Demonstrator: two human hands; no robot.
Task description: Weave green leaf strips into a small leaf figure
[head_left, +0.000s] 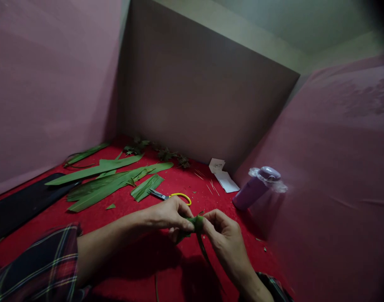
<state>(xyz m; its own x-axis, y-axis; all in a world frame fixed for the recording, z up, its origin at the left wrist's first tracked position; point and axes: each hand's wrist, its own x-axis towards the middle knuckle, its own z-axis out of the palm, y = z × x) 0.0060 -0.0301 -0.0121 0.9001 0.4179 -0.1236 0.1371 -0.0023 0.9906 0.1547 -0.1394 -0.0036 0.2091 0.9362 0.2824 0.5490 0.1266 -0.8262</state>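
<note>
Between my two hands is a small folded green leaf (197, 224), held above the red cloth. My left hand (176, 216) pinches it from the left with thumb and fingers. On the other side, my right hand (221, 230) grips the leaf's edge between thumb and forefinger. A thin dark strip (204, 251) hangs down from the leaf beside my right hand. Just beyond my left hand lie scissors with yellow handles (182, 196), their blades touching a cut piece of leaf (147, 187). My fingers hide part of the folded leaf.
Long green leaves (116, 184) lie at the left on the red cloth (129, 260), near a black flat object (25, 205). Leafy sprigs (167, 154), thin sticks (212, 186) and white papers (226, 181) sit further back. A purple bottle (251, 191) leans toward the right wall.
</note>
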